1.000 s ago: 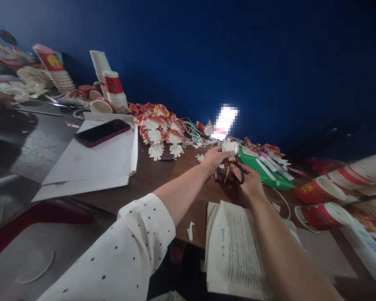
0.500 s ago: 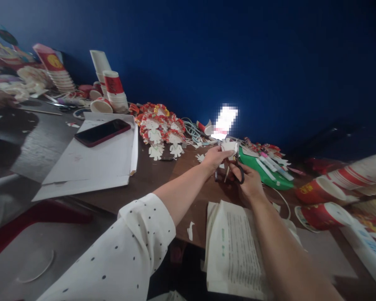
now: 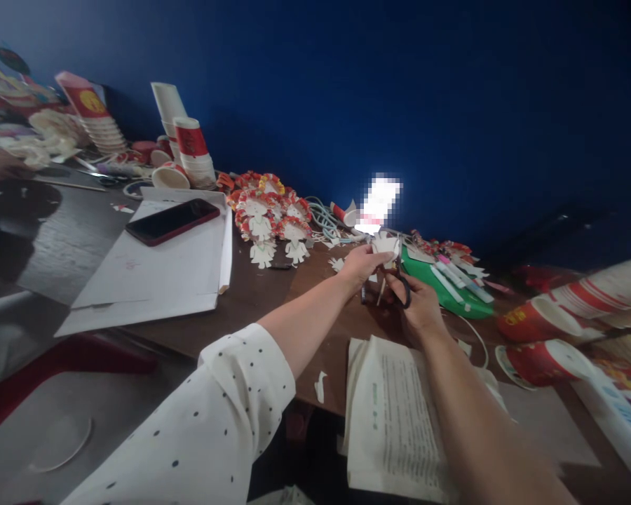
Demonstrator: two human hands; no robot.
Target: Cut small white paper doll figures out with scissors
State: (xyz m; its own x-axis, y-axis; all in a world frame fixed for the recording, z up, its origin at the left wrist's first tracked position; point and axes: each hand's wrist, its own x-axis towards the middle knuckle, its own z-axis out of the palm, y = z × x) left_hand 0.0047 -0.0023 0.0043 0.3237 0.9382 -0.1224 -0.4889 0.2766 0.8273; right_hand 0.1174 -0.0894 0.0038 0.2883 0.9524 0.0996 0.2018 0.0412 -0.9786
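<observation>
Over the brown table, my left hand (image 3: 362,266) pinches a small white paper cutout (image 3: 385,245) between thumb and fingers. Black-handled scissors (image 3: 406,291) are in my right hand (image 3: 419,303), with fingers through the handle loops and the blades pointing up at the paper's right edge. Whether the blades are closed on the paper I cannot make out. Directly behind the paper stands a bright phone screen (image 3: 379,203), blurred out. To the left lies a pile of white paper figures (image 3: 260,228) with red and yellow ruffled trim.
A dark phone (image 3: 173,221) rests on a white board (image 3: 152,273) at left. Stacked paper cups (image 3: 193,151) stand behind it. Markers (image 3: 455,273) lie on a green sheet (image 3: 425,277). Tipped red cups (image 3: 544,361) are at right, a printed cloth bag (image 3: 392,421) in front. Another person's hand (image 3: 0,165) shows far left.
The paper cutout has turned slightly in my left hand, showing more pointed edges. Both arms stay almost where they were.
</observation>
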